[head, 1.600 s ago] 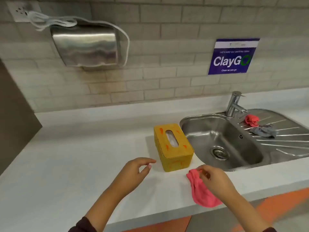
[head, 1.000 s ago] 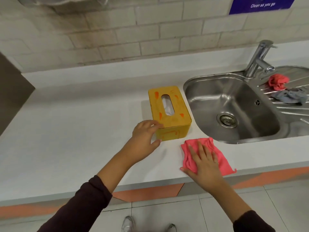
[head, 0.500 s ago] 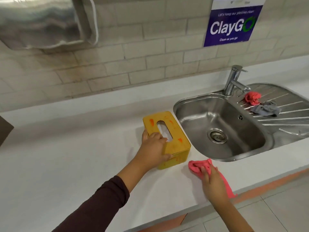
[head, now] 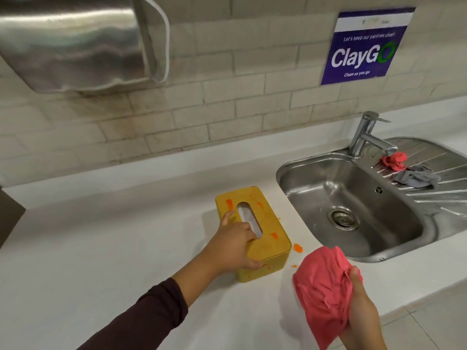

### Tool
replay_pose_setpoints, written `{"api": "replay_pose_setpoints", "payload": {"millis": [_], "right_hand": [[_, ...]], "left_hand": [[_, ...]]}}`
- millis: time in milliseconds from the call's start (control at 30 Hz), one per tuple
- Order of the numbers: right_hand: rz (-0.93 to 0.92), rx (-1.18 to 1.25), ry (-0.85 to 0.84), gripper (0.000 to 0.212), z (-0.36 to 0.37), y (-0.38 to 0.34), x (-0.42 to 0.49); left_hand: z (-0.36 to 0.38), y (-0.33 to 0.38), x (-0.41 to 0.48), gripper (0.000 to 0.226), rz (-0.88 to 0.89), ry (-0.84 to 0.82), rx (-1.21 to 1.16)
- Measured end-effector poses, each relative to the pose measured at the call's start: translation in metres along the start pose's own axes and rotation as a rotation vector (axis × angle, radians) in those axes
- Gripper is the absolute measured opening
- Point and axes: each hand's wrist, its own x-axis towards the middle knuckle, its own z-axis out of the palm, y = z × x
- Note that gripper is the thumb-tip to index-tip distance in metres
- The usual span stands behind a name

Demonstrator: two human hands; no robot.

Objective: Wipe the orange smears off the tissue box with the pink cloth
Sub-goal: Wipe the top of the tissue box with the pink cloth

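My left hand [head: 233, 245] clamps the smeared tissue box [head: 252, 232] on the counter [head: 101, 248] beside the sink [head: 353, 223]. My right hand [head: 358, 306] bunches the soft pink cloth [head: 323, 286] nearby. The box looks light and likely to slide, so bracing its near corner seems wise.

Counted on the white counter [head: 106, 248]: one yellow tissue box [head: 262, 246], one steel sink [head: 358, 258] with one tap [head: 364, 135], and three cloths in all, namely one pink cloth [head: 321, 286] bunched in the right hand [head: 364, 314], one smaller pink rag [head: 394, 160] and one grey rag [head: 417, 178] (both on the drainer). On the wall, one steel hand dryer [head: 73, 44] and one blue sign [head: 364, 46]. Two hands, the left hand [head: 235, 246] being the other, and several orange smears [head: 229, 203] on the box, with at least two more spots on the counter beside it.
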Motion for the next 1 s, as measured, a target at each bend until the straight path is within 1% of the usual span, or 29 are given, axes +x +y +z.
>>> {"api": "replay_pose_setpoints", "payload": {"millis": [33,67,100,133,167,200,233,267,300,333,367,433,500,633,700,767,833,900,967,1000], "right_hand": [[0.05,0.082,-0.069,0.066,0.004,0.006,0.001],[0.037,0.136,-0.117,0.067,0.011,0.011,-0.002],[0.071,0.227,-0.217,0.061,0.02,0.014,-0.008],[0.071,0.256,-0.231,0.052,0.022,0.017,-0.004],[0.104,0.262,-0.288,0.042,0.024,0.02,-0.001],[0.05,0.214,-0.286,0.039,0.03,0.026,-0.001],[0.023,0.179,-0.319,0.04,0.037,0.03,-0.003],[0.008,0.127,-0.324,0.035,0.043,0.036,-0.002],[-0.004,0.073,-0.311,0.027,0.048,0.042,-0.001],[-0.023,0.025,-0.274,0.024,0.053,0.048,-0.002],[-0.027,-0.022,-0.262,0.025,0.058,0.054,-0.002],[-0.059,-0.13,-0.272,0.02,0.07,0.065,-0.007],[-0.104,-0.267,-0.266,0.018,0.083,0.072,-0.012],[-0.22,-0.463,-0.218,0.014,0.106,0.094,-0.023],[-0.269,-0.566,-0.23,0.013,0.116,0.105,-0.033],[-0.369,-0.697,-0.29,0.02,0.125,0.117,-0.039],[-0.515,-0.746,-0.462,0.033,0.136,0.13,-0.043],[-0.627,-0.857,-0.601,0.03,0.146,0.141,-0.045],[-0.68,-1.055,-0.649,0.029,0.151,0.154,-0.04],[-0.671,-1.167,-0.658,0.035,0.15,0.159,-0.037]], "left_hand": [[-0.001,-0.008,-0.01,0.06,-0.017,0.005,-0.014],[-0.002,-0.017,-0.022,0.06,-0.039,0.012,-0.029],[-0.003,-0.024,-0.034,0.06,-0.06,0.021,-0.043],[-0.003,-0.033,-0.046,0.061,-0.084,0.028,-0.058],[-0.003,-0.04,-0.058,0.064,-0.105,0.028,-0.07],[-0.003,-0.047,-0.071,0.066,-0.125,0.027,-0.082],[-0.003,-0.053,-0.082,0.068,-0.138,0.027,-0.089],[-0.004,-0.059,-0.094,0.07,-0.151,0.03,-0.098],[-0.003,-0.064,-0.104,0.07,-0.158,0.033,-0.102],[-0.004,-0.067,-0.114,0.07,-0.166,0.031,-0.107],[-0.004,-0.071,-0.123,0.071,-0.176,0.03,-0.108],[-0.003,-0.078,-0.14,0.073,-0.197,0.025,-0.11],[-0.002,-0.083,-0.154,0.073,-0.216,0.035,-0.104],[-0.003,-0.098,-0.182,0.075,-0.288,0.063,-0.136],[-0.003,-0.105,-0.191,0.076,-0.317,0.057,-0.144],[-0.003,-0.109,-0.197,0.075,-0.322,0.048,-0.143],[-0.004,-0.112,-0.2,0.074,-0.313,0.047,-0.157],[-0.006,-0.114,-0.2,0.072,-0.304,0.045,-0.176],[-0.006,-0.116,-0.199,0.069,-0.295,0.039,-0.177],[-0.006,-0.115,-0.199,0.067,-0.29,0.041,-0.173]]}}
